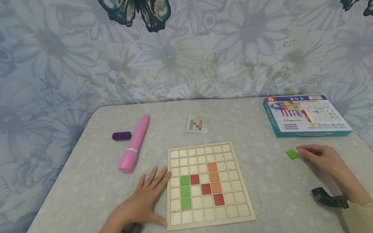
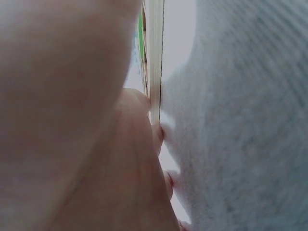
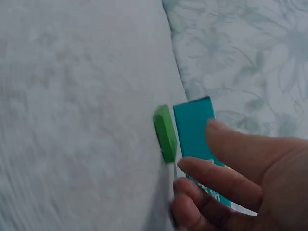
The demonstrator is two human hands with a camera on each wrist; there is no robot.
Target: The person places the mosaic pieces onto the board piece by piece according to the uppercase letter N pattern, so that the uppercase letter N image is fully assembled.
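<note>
A square wooden grid board (image 1: 211, 225) lies on the table with green tiles (image 1: 185, 191), red tiles (image 1: 206, 189) and orange tiles (image 1: 214, 177) in some cells. Along its left edge rests my left hand (image 1: 142, 200), fingers spread, with thumb and fingertips at the frame; the left wrist view shows the hand close against the board's side (image 2: 155, 57). Over at the right, a loose green tile (image 1: 292, 154) lies on the table. My right hand (image 1: 323, 158) is just beside it, fingertips near its edge; in the right wrist view, thumb and forefinger are apart and the green tile (image 3: 165, 133) is beyond them.
Behind the board lies a small pattern card (image 1: 197, 123). A teal-sided box (image 1: 309, 116) sits at the back right. To the left are a pink wand-shaped object (image 1: 135, 142) and a dark purple cylinder (image 1: 121, 136). A floral wall covering (image 1: 175, 64) meets the table's back edge.
</note>
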